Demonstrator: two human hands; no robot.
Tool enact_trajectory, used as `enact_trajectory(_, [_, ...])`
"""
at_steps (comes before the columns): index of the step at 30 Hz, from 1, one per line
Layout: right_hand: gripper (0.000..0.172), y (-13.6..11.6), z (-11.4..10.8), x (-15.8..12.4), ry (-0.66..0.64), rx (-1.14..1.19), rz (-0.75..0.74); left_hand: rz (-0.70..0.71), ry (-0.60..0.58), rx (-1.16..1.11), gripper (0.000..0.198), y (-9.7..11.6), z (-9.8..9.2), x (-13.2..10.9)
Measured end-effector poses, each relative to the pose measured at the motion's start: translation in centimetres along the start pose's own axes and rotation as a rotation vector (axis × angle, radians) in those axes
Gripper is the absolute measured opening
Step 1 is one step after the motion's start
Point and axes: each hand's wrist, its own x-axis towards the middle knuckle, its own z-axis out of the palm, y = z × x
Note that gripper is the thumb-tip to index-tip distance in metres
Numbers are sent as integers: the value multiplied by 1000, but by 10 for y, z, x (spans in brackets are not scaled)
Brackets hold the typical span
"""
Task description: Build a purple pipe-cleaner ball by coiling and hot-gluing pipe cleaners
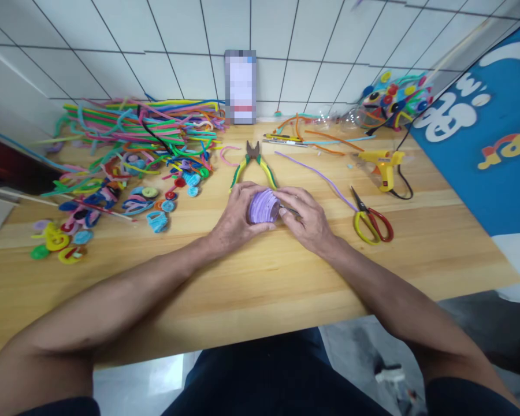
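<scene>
A ribbed purple roll of coiled pipe cleaner (263, 207) sits between my two hands, just above the wooden table. My left hand (236, 218) wraps round its left side, fingers over the top and thumb below. At the roll's right end, the bent fingers and thumb of my right hand (307, 222) close on its edge; a thin dark bit shows between them, too small to name. Just beyond lie pliers (253, 151) with green and yellow handles, jaws pointing away. To the right, a loose purple pipe cleaner (318, 174) runs towards scissors (370, 222) with yellow and red handles.
Bundled pipe cleaners (143, 124) and small coiled pieces (158, 221) cover the table's left side. A phone (241, 86) leans on the tiled wall. On the right are a yellow glue gun (383, 167) with a black cord and a bag of colourful bits (394, 104).
</scene>
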Motion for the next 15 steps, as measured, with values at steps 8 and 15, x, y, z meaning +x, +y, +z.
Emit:
enact_trajectory(8, [40, 7, 6, 0, -23, 95, 33, 1, -47, -91, 80, 2, -4, 1])
enact_trajectory(15, [40, 7, 6, -2, -45, 133, 86, -86, -61, -171, 82, 3, -3, -2])
